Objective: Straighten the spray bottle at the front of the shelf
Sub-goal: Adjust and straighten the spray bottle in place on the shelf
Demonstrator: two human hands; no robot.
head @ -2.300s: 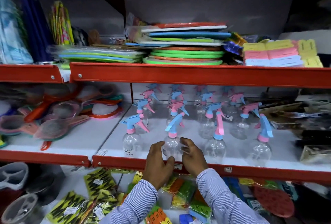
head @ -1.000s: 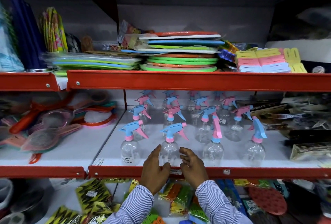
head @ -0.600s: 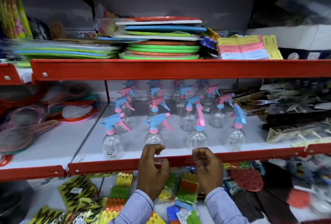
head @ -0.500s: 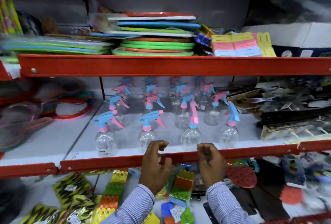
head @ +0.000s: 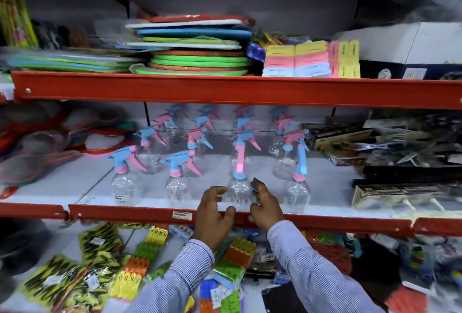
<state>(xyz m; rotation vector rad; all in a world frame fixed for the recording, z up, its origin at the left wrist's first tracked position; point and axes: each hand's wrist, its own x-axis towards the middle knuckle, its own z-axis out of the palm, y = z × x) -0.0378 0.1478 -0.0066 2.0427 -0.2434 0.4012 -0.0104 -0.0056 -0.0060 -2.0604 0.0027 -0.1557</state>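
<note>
The spray bottle (head: 239,189) stands third from the left in the front row of the white shelf (head: 332,187). It is clear, with a blue collar and a pink trigger head turned so it points straight back. My left hand (head: 215,212) curls at its left side, thumb over the red shelf lip (head: 125,215). On the bottle's right side sits my right hand (head: 266,206), fingertips on its shoulder. Both hands hold the bottle's round body between them.
Neighbouring front bottles stand close by: one to the left (head: 178,187), another at the far left (head: 122,182) and one to the right (head: 298,187), with several rows behind. Packaged goods (head: 405,192) lie to the right. A red upper shelf beam (head: 225,90) hangs overhead.
My hands left the second front bottle, dropped below the shelf lip, shifted right and rose onto the third bottle. The view has panned right.
</note>
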